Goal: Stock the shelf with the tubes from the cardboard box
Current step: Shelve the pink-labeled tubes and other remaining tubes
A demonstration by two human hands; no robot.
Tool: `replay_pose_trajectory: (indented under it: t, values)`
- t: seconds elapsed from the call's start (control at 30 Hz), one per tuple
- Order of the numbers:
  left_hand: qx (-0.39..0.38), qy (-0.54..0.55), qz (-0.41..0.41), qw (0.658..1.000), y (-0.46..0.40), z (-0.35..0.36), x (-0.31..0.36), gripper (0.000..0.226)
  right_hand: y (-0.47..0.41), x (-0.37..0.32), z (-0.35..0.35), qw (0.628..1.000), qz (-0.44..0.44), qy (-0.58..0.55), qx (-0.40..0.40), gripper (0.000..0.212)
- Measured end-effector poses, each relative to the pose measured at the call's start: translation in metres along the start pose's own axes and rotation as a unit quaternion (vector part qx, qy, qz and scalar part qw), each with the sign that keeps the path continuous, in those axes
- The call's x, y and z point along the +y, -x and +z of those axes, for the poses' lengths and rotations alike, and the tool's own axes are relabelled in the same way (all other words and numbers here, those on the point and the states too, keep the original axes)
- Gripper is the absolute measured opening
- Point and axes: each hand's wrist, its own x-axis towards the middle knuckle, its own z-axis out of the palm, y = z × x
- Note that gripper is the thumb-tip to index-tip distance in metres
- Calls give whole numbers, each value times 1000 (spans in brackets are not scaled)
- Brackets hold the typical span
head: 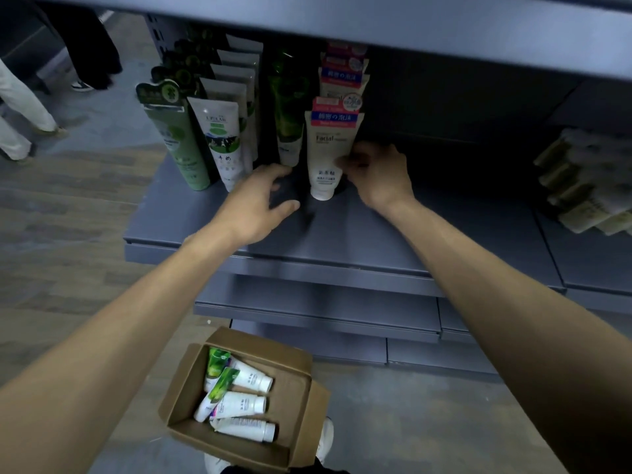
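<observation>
Tubes (pixel 239 401) are what we stock, and several lie loose in the cardboard box (pixel 297 419) on the floor at our feet, caps pointing right, two green ones crossed over the white ones. More stand cap-down in rows on the grey shelf (pixel 342 234), and we judge the job partly done.

Our right hand (pixel 376 172) holds the front beige tube (pixel 330 148) at its right edge, thumb on the face and fingers curled behind it, while its cap rests on the shelf. Our left hand (pixel 260 200) hovers just beside it with fingers spread and relaxed, holding nothing, fingertips near the foot of the green tube (pixel 289 131) in the next row.

We judge these tubes light, with soft, squeezable bodies and a smooth, probably slick plastic skin. The cap is the stiff part, and the flat crimped end is thin and bends. Standing on a narrow cap, a tube tips easily and may knock its neighbours over, so we would set it down gently and steady it before letting go. We would take a boxed tube around the lower body near the cap, across its width, with a moderate pinch; squeezing the middle hard could dent it.
</observation>
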Motion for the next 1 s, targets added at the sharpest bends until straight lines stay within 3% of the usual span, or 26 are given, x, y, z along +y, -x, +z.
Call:
replay_pose_trajectory:
  t: [0.13,0.47,0.8,1.0]
  values:
    - [25,-4,-13,1000,11,-8,-6,52,-14,2,4,999,19,-35,14,22]
    - [94,42,-43,994,51,-7,-10,38,-35,9,4,999,7,31,38,25]
    - [80,1,-28,996,55,6,-1,40,-34,7,2,1000,24,8,17,25]
    - [63,-42,-21,997,67,-4,-1,40,-27,4,0,998,35,42,-15,35]
